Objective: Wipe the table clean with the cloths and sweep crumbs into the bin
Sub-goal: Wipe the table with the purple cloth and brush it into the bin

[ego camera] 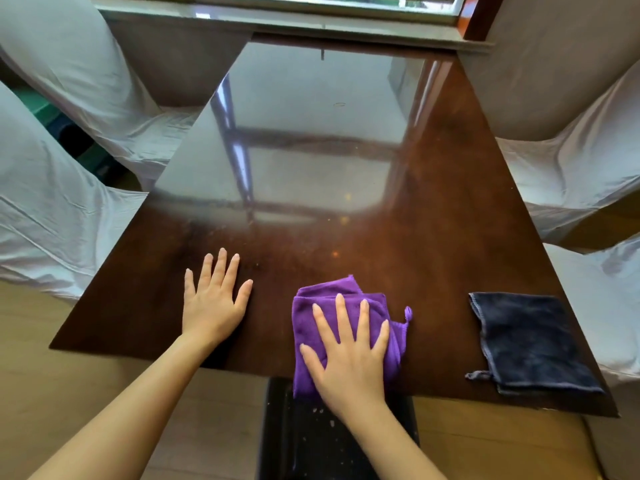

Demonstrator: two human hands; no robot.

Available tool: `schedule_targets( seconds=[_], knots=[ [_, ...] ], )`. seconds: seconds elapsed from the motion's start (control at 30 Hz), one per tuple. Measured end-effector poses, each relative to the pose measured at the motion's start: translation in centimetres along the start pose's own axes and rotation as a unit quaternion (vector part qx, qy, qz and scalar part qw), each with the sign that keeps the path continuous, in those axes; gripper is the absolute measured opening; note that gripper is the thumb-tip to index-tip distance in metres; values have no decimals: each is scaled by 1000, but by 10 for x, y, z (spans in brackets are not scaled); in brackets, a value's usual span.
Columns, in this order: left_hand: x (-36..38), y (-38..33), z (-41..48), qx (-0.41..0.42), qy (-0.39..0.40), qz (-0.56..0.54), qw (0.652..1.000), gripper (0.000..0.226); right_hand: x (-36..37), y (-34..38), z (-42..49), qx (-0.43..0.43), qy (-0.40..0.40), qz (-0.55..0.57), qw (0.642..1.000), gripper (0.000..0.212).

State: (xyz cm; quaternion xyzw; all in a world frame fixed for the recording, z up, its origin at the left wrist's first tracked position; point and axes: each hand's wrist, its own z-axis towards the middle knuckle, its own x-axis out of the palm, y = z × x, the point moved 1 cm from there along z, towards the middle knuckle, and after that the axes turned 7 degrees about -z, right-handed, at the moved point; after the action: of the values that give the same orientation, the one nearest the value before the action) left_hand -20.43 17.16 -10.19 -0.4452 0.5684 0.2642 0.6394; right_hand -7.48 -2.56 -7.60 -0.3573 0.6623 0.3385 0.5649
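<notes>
A glossy dark brown table fills the view. My right hand lies flat, fingers spread, pressing a folded purple cloth at the table's near edge; the cloth hangs slightly over the edge. Directly below that edge stands a black bin with pale crumbs inside. My left hand rests flat on the bare tabletop to the left, fingers apart, holding nothing. A folded dark blue cloth lies at the near right corner, untouched. A few small specks show on the wood beyond the purple cloth.
Chairs with white covers stand on both sides: two at the left and two at the right. A window sill runs along the table's far end. The floor is light wood.
</notes>
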Motion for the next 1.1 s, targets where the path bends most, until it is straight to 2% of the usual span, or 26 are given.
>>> schedule_targets(
  seconds=[0.13,0.3,0.4,0.53,0.63,0.7,0.77,0.87,0.93,1.0,1.1],
  knots=[
    [-2,7,-3,27,6,1,1000,59,0,5,67,-29,-5,15,999,62],
    [1,11,-5,40,-7,7,999,58,-4,25,126,-5,-7,23,1000,64],
    [3,13,-4,44,-8,0,999,57,2,35,113,20,-25,22,999,64],
    [5,16,-2,51,-2,-5,999,59,9,47,62,6,-53,38,998,65],
    [5,15,-2,51,6,-13,999,60,11,53,24,-1,-47,44,998,68],
    [2,14,-3,59,14,-13,998,61,11,50,7,-19,-26,54,998,78],
    [-3,8,-11,95,22,-30,995,65,9,40,-8,-47,1,75,996,93],
    [-10,-15,-44,216,64,-121,967,77,7,17,-30,-96,24,54,994,105],
    [-8,-34,-77,295,110,-142,938,79,8,0,-43,-118,11,14,993,99],
    [0,-52,-104,350,124,-116,921,77,7,-21,-52,-123,4,-8,992,92],
    [15,-84,-121,385,119,-75,912,75,3,-55,-58,-94,15,-30,995,90]
  ],
)
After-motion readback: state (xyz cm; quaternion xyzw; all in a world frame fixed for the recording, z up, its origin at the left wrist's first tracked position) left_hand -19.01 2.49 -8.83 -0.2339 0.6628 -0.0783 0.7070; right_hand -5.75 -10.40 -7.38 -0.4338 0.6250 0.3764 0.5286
